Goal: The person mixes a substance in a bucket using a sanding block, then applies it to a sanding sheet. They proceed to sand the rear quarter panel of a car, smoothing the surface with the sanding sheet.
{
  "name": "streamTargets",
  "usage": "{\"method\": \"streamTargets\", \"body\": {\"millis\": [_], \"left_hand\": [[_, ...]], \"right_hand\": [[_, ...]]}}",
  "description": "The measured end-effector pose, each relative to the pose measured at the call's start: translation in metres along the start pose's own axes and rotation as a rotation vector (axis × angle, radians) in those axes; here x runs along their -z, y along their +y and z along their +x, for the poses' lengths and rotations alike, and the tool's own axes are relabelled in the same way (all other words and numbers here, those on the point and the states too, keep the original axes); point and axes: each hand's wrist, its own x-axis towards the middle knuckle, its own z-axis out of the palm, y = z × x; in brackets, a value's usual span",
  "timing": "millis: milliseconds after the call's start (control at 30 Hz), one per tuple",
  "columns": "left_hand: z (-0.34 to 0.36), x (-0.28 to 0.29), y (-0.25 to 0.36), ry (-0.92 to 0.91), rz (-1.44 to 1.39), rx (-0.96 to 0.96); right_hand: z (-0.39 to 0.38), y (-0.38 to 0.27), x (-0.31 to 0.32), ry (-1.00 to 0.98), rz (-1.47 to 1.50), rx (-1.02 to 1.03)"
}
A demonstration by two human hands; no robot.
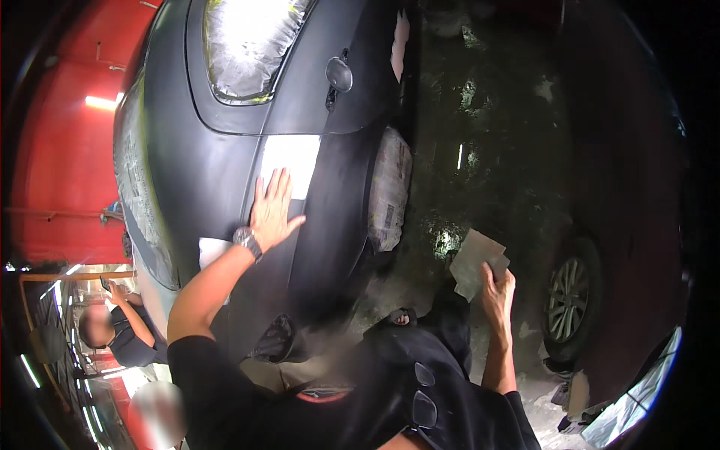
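Observation:
My left hand [274,212], with a wristwatch [246,241] on its wrist, lies flat on the matte dark grey body of a car [225,172]. Its fingers are spread, and their tips overlap the lower edge of a bright white four-sided patch [292,157]; I cannot tell whether that is paper or bare surface. Off to the right, away from the car, my right hand [497,289] pinches thin grey-brown sheets of sandpaper [475,259] between thumb and fingers. Ahead of my left hand are the door handle [339,75] and a window covered in masking film [251,45].
Wrapped covering hides the car's wheel [391,187]. A second, dark red vehicle with a silver wheel [568,298] stands to the right, across a wet-looking dark floor [480,150]. At lower left, another person [139,334] holds a phone. A red wall [60,150] rises on the left.

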Motion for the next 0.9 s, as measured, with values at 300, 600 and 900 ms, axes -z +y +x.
{"method": "streamTargets", "body": {"millis": [300, 600, 900], "left_hand": [[0.138, 0.015, -0.017, 0.159, 0.060, 0.071], [0.047, 0.013, -0.006, 0.145, -0.027, 0.382], [-0.101, -0.007, 0.052, 0.043, -0.071, 0.513]], "right_hand": [[0.035, -0.014, 0.006, -0.042, -0.047, 0.022], [0.019, -0.026, 0.004, -0.106, -0.193, 0.112], [-0.036, -0.045, -0.010, -0.249, -0.181, 0.147]]}}
